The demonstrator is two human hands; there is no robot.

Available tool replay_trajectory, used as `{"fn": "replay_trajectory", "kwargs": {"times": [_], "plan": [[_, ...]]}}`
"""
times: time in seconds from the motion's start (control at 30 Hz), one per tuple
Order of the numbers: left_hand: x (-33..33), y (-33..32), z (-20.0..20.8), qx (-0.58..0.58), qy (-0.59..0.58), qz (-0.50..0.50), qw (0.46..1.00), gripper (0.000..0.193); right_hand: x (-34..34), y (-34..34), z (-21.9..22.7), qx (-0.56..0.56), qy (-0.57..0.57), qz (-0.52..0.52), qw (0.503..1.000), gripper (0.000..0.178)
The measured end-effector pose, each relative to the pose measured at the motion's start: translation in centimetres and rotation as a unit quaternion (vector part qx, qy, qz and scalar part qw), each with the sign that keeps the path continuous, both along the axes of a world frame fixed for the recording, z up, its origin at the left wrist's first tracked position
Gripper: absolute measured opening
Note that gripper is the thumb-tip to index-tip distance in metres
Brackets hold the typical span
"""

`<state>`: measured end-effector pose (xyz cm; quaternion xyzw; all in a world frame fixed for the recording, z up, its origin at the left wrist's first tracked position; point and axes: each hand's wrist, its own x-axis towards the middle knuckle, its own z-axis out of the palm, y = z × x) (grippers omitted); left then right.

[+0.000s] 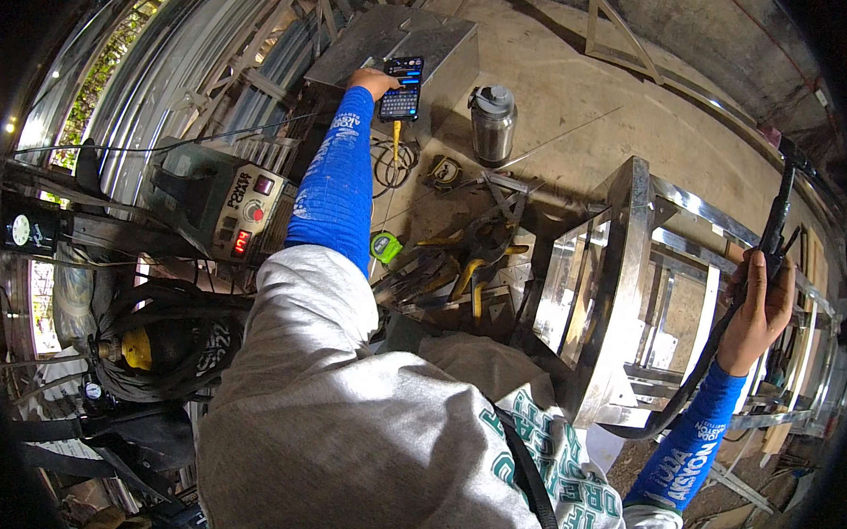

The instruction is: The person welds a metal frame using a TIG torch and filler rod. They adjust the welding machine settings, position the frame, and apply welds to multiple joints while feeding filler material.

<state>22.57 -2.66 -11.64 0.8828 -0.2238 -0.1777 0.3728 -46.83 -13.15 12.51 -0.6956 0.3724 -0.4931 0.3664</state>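
At the top, beside a grey metal box, my left hand (374, 82) is closed at the left side of a phone (402, 88), its thumb over the lit screen. The screen shows a chat and a keyboard, and a yellow-ended cable (397, 145) hangs from the phone's lower edge. Far to the right, my right hand (761, 311) grips a black welding torch (778, 216), its head pointing up and away. The torch's black hose (704, 361) runs down past my wrist. Beside it stands a shiny metal frame (623, 284) of square tubes.
The metal box (367, 54) stands behind the phone, with a steel flask (494, 126) to its right. Tape measures (385, 247) and yellow-handled pliers (476, 267) lie in front. At left are a welding machine (241, 206) with a red display and coiled black hoses (152, 324).
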Motion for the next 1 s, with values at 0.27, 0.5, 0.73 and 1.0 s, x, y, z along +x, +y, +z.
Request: {"fn": "replay_trajectory", "kwargs": {"times": [0.27,0.5,0.73,1.0], "plan": [[1.4,1.3,-0.1,0.002,0.011,0.015,1.000,0.052,0.8,0.4,0.2,-0.005,-0.015,-0.001,1.000,0.019],[-2.0,1.2,2.9,-0.070,0.194,0.061,0.977,0.069,0.7,0.5,0.3,-0.018,-0.013,-0.033,0.999,0.015],[1.8,0.5,-1.3,-0.037,0.159,0.019,0.986,0.096,1.5,0.9,0.8,-0.019,-0.009,-0.030,0.999,0.013],[1.1,-2.3,-1.9,0.111,0.063,-0.009,0.992,0.113,0.7,1.0,0.9,0.011,-0.013,-0.040,0.999,0.011]]}}
